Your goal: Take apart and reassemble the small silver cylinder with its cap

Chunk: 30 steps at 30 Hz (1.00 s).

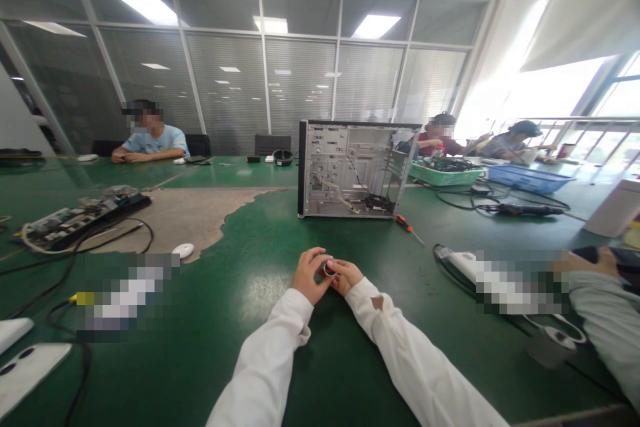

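In front of me, my left hand (311, 273) and my right hand (346, 273) meet over the green table. Between their fingers is a small round object (329, 269) with a pale rim and a dark middle, too small to name. Both hands have closed fingers on it, and parts of it are hidden by them. Beyond the hands an opened computer case (353, 170) stands upright, its metal inside showing loose cables and a dark part at the bottom. An orange-handled screwdriver (409, 227) lies by its right corner.
Power strips (85, 217) and black cables lie at the left, with a white round item (183, 251). Right of me are a white power strip (463, 260) and a neighbour's sleeve (600, 313). Green (447, 177) and blue baskets (530, 178) stand farther back, near seated people.
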Each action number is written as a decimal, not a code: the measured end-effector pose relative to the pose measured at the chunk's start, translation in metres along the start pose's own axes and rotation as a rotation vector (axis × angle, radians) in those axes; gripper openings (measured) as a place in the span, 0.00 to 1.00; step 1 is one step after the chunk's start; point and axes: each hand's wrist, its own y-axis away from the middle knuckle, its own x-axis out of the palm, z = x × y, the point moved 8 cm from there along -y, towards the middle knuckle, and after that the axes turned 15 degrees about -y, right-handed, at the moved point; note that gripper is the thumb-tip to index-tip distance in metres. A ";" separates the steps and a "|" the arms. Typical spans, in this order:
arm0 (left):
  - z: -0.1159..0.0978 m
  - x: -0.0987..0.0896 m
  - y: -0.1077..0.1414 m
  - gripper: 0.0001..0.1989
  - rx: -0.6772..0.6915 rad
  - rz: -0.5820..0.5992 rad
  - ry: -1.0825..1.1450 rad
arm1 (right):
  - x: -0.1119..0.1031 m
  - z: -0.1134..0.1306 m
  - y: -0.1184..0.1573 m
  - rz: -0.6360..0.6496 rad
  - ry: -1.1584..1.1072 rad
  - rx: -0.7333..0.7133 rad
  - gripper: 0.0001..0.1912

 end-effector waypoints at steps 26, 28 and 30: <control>0.045 -0.010 0.003 0.12 -0.311 -0.183 -0.061 | -0.017 -0.004 0.005 -0.241 -0.165 0.184 0.13; 0.053 -0.008 0.004 0.13 -0.354 -0.187 -0.083 | -0.019 -0.001 0.004 -0.237 -0.172 0.157 0.09; 0.059 -0.005 0.006 0.14 -0.392 -0.177 -0.110 | -0.019 0.002 0.004 -0.219 -0.170 0.121 0.06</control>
